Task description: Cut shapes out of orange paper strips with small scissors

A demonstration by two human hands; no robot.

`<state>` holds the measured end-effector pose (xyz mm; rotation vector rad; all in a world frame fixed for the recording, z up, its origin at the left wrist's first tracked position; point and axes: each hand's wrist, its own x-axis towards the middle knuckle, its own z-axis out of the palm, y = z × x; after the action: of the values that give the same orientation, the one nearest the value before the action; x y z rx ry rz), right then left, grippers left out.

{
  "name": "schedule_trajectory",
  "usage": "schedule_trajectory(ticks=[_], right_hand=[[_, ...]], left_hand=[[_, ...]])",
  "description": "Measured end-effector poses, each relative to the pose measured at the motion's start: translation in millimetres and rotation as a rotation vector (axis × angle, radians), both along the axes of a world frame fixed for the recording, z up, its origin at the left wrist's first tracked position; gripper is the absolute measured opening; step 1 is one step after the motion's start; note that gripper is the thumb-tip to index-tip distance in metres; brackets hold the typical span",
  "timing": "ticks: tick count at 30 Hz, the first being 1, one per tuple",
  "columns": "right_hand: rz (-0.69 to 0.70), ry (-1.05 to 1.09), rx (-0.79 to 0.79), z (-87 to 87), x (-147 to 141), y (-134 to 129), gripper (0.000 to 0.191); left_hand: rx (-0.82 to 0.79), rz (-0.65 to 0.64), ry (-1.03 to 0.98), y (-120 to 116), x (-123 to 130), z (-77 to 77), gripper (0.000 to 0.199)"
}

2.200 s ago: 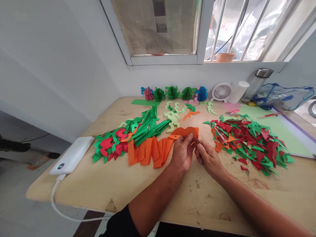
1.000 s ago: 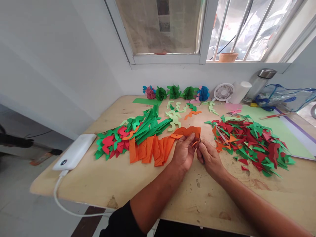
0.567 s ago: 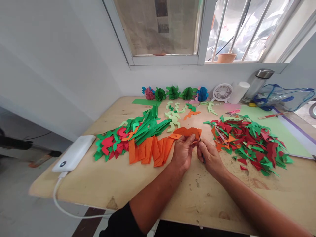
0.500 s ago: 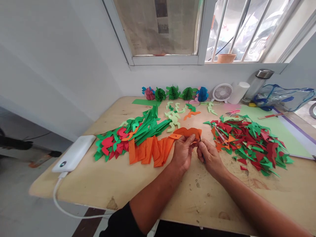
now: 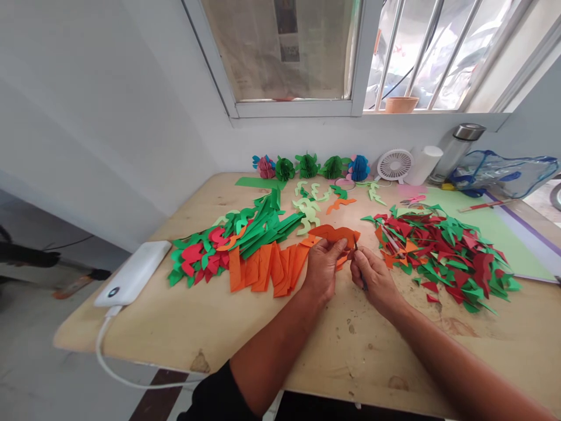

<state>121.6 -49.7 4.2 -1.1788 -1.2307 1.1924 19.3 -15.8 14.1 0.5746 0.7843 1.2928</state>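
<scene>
My left hand point(image 5: 323, 268) pinches an orange paper piece point(image 5: 333, 233) with a wavy upper edge, held above the table. Close beside it, my right hand point(image 5: 373, 277) is closed on small dark scissors point(image 5: 363, 283), whose blades touch the right end of the orange paper. Just left of my left hand lie orange paper strips point(image 5: 263, 266) in an overlapping row. Behind them are folded green strips point(image 5: 269, 225), with red and green cut pieces point(image 5: 197, 252) further left. To the right of my right hand spreads a heap of red and green scraps point(image 5: 447, 251).
A white power bank point(image 5: 134, 275) with a cable lies at the table's left edge. Honeycomb paper figures point(image 5: 308, 166), a small fan point(image 5: 395, 165), a bottle point(image 5: 458, 152) and a clear pouch point(image 5: 504, 172) line the back. Light green cutouts point(image 5: 308, 211) lie mid-table.
The orange paper has turned slightly in my left hand, and more of its wavy edge shows. My right hand has tilted a little, and more of the dark scissors shows.
</scene>
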Motion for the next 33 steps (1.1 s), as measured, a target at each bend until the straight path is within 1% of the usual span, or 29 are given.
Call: schedule_trajectory(ticks=[4,10,19,23,28,30,33], right_hand=[[-0.018,0.005,0.009,-0.7,2,1,0.043],[-0.010,-0.021,0.024,0.4,2,2,0.044],[-0.017,0.048,0.011,-2.4,1,3,0.044],[-0.007,0.085,-0.005,-3.3,1,3,0.043],[0.004,0.111,-0.043,-1.3,3,3,0.041],[0.001,0.094,-0.060,-0.1,4,3,0.041],[0.005,0.072,-0.095,0.9,5,3,0.041]], left_hand=[[0.029,-0.034,0.052,2,-2,-1.0,0.027],[0.038,-0.064,0.069,4,-4,-3.8,0.028],[0.067,-0.129,0.055,5,-6,-3.8,0.026],[0.066,-0.128,0.070,6,-7,-5.0,0.025],[0.106,-0.116,0.154,11,-12,-5.2,0.024],[0.119,-0.108,0.209,13,-15,-3.0,0.022],[0.160,-0.131,0.283,15,-21,2.8,0.019]])
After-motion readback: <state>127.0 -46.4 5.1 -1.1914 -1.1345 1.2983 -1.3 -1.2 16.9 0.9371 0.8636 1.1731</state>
